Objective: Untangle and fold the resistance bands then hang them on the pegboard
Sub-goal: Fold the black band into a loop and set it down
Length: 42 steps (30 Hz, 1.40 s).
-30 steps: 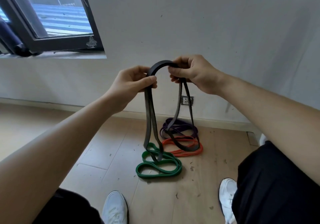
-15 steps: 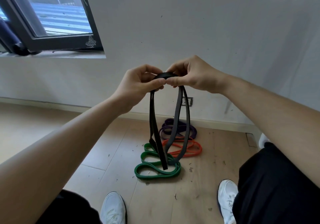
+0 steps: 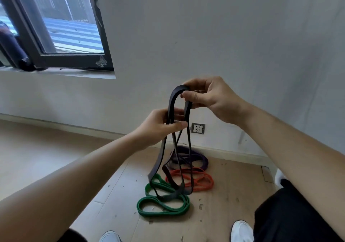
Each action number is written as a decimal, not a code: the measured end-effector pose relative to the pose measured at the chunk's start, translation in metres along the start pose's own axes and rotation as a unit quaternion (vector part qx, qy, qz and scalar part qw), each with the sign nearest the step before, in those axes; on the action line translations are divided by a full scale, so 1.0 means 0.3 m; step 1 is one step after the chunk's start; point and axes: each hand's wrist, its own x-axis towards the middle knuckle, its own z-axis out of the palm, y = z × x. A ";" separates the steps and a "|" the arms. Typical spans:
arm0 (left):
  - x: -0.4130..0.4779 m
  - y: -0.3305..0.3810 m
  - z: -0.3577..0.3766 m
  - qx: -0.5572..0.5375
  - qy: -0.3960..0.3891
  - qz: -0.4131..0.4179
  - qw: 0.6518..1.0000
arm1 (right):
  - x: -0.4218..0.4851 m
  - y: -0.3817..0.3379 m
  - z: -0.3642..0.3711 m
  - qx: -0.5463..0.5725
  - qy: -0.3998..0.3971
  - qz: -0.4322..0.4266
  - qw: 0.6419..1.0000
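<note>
Hands, two, both grip one black band (image 3: pixel 172 99): right hand (image 3: pixel 211 97) pinches its top, left hand (image 3: pixel 158 127) squeezes lower strands; three bands lie on the floor (image 3: pixel 56 157): green band (image 3: pixel 164 204), orange band (image 3: pixel 201 180), purple band (image 3: pixel 194 157).

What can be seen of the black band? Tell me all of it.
The black band is a flat, matte, rubbery-looking loop, held up in the air. The right hand pinches its top bend; the left hand grips the strands lower down. Several strands hang, crossing, down in front of the purple band, orange band and green band on the floor.
</note>
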 end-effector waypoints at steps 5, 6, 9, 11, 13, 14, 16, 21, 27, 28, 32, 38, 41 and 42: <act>0.015 0.004 0.053 -0.032 -0.022 -0.003 0.999 | -0.010 -0.010 -0.034 0.085 0.028 0.007 0.996; 0.019 0.008 0.062 -0.040 -0.026 -0.005 0.999 | -0.011 -0.014 -0.040 0.100 0.032 0.006 0.994; 0.032 0.021 0.083 -0.075 -0.040 -0.011 0.996 | -0.018 -0.022 -0.061 0.130 0.045 0.001 0.990; 0.040 0.031 0.092 -0.097 -0.050 -0.015 0.994 | -0.020 -0.023 -0.075 0.149 0.061 0.001 0.987; 0.047 0.040 0.101 -0.111 -0.050 -0.016 0.992 | -0.021 -0.025 -0.087 0.170 0.079 0.004 0.982; 0.049 0.044 0.105 -0.113 -0.048 -0.016 0.992 | -0.022 -0.025 -0.094 0.182 0.087 0.005 0.979; 0.056 0.048 0.113 -0.110 -0.044 -0.016 0.993 | -0.024 -0.025 -0.109 0.204 0.099 0.009 0.974; 0.061 0.056 0.112 -0.098 -0.076 -0.018 0.992 | -0.034 -0.035 -0.148 0.246 0.112 0.009 0.963; 0.054 0.068 0.096 -0.091 -0.144 -0.038 0.985 | -0.053 -0.060 -0.179 0.197 0.086 0.000 0.977; 0.050 0.068 0.089 -0.075 -0.154 -0.037 0.984 | -0.057 -0.064 -0.180 0.182 0.077 -0.002 0.980; 0.033 0.072 0.062 -0.004 -0.169 -0.025 0.985 | -0.065 -0.068 -0.171 0.119 0.060 0.000 0.991; 0.030 0.066 0.035 0.051 -0.160 -0.009 0.986 | -0.060 -0.062 -0.144 0.112 0.058 0.001 0.992; 0.030 0.051 0.058 0.039 -0.149 -0.012 0.988 | -0.054 -0.063 -0.120 0.126 0.055 -0.005 0.991; 0.031 0.049 0.072 0.028 -0.141 -0.010 0.990 | -0.052 -0.065 -0.114 0.137 0.060 -0.007 0.989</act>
